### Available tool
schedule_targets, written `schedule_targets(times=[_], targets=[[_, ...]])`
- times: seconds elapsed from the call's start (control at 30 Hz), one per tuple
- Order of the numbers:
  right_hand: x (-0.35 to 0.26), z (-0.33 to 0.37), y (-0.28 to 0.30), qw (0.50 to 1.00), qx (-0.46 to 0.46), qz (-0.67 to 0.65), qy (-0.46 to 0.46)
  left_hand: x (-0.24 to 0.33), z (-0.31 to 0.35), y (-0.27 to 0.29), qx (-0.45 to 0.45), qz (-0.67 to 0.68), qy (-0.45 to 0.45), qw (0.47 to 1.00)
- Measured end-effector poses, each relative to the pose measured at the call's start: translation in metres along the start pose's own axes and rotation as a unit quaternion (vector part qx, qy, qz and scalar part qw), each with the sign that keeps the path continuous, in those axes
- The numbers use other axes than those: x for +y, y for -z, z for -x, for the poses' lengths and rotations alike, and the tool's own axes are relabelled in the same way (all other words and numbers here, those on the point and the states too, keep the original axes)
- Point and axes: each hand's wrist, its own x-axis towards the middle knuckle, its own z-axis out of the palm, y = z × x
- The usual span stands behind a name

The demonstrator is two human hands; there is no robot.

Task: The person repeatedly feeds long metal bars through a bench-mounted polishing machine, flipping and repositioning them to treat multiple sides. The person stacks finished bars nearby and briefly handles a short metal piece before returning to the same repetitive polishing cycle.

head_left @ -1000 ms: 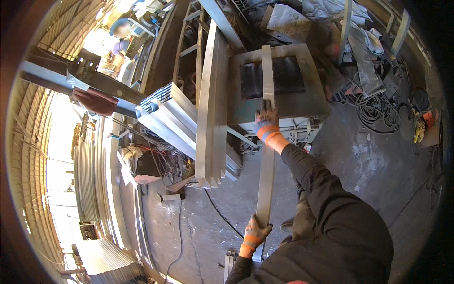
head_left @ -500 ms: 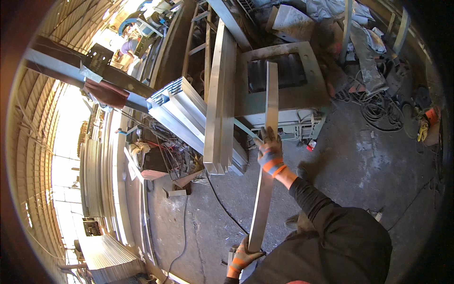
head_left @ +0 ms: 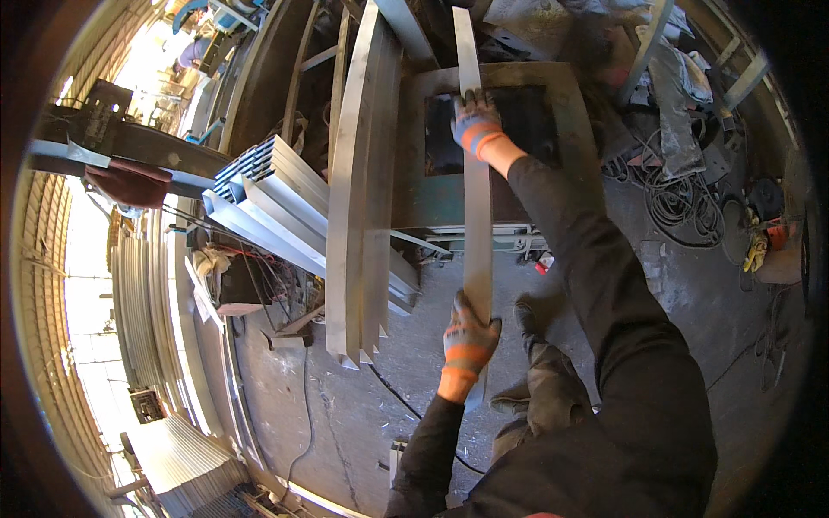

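Observation:
A long, flat silver metal bar [head_left: 477,233] runs away from me, over the top of a greenish machine cabinet [head_left: 414,186]. My gloved left hand [head_left: 469,337] grips it near its close end, thumb on the right side. Farther along, my gloved right hand [head_left: 477,125] holds the same bar from above, above the cabinet's dark recessed panel [head_left: 527,129]. Both gloves are grey and orange. The undersides of the bar and the finger tips beneath it are hidden.
Left of the bar stands a bundle of long metal profiles [head_left: 350,190], with stacked silver channels [head_left: 276,194] beside it. Coiled cables [head_left: 686,203] lie on the floor at right. A thin black cable crosses the floor near my feet. Corrugated sheets [head_left: 186,462] are at lower left.
The bar has moved forward and up, farther over the cabinet. Both hands went forward with it; the left came up from the lower edge, and the right arm is now stretched out.

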Motion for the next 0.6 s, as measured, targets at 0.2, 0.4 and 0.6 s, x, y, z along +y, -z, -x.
schedule_targets(times=[0.2, 0.4, 0.6], targets=[[0.03, -0.064, -0.025, 0.992, -0.058, -0.105, -0.039, 0.019, -0.062, 0.011, -0.007, -0.029, -0.004, 1.0], [0.02, 0.039, -0.028, 0.986, 0.147, -0.078, -0.034, -0.012, 0.018, 0.008, -0.03, -0.025, -0.002, 0.999], [-0.03, 0.217, -0.007, 0.976, 0.161, -0.143, -0.012, -0.08, 0.184, 0.018, -0.079, -0.033, 0.013, 0.996]])
